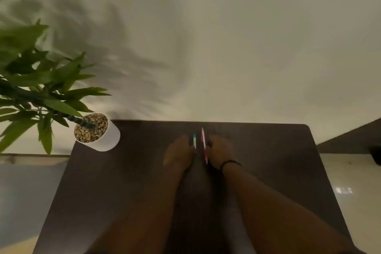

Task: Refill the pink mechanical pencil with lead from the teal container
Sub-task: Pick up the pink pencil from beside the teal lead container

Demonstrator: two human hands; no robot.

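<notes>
Head view is looking down on a dark bench [123, 181] with both bare forearms reaching out toward its far edge. At about 12 o'clock on the bench, the pencil [204, 146] and the container [194, 142] are lying side by side, close but apart, both running lengthwise away from the person. The pencil is sitting to the right and reaching a little farther out — the container's teal cap is pointing toward the far edge.

The left hand [178, 153] is resting at the container's left side, fingertips just touching or nearly touching it; whether it is gripping cannot be told through the blur. The right hand [219, 152] is lying just right of the pencil, fingers curled beside the barrel, and its grip is equally unclear. A dark band [229, 164] is circling the right wrist.

At roughly 10 o'clock, a white pot [103, 140] filled with pebbles is standing at the bench's far-left corner — a leafy plant [37, 88] is spreading left from it.
</notes>
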